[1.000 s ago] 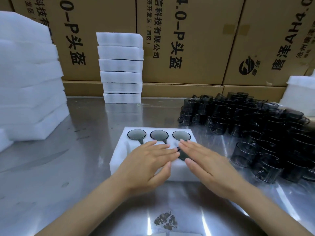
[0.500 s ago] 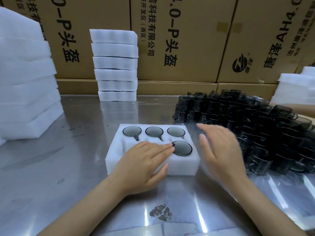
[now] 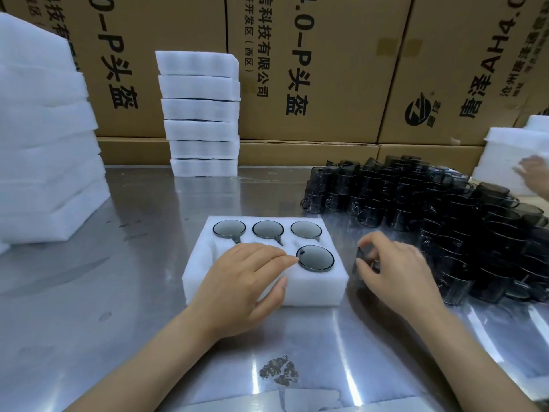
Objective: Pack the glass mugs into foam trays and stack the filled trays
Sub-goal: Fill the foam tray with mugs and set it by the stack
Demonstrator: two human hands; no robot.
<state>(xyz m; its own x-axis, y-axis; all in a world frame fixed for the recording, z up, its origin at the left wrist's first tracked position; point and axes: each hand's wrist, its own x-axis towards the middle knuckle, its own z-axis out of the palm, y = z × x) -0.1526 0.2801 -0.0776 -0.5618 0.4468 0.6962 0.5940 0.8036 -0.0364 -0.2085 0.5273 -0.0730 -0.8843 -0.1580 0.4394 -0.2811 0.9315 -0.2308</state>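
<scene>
The rectangular white foam tray (image 3: 315, 285) carries four round smoky grey glass mugs (image 3: 315, 258), while the crowded pile of loose glass mugs (image 3: 445, 221) to its right reads near black. White too are the stacked foam trays (image 3: 202, 114) behind. The tan cardboard boxes (image 3: 326, 69) bear black printed lettering, and the shiny silver-grey metal table (image 3: 89, 292) has a dark mottled patch near its front edge.

- worktop (image 3: 142, 292): brushed metal, glossy, scuffed
- foam tray (image 3: 312, 285): white foam, matt, finely grained
- glass mugs (image 3: 445, 209): smoky dark glass, shiny
- boxes (image 3: 312, 69): brown corrugated cardboard, matt, black print
</scene>
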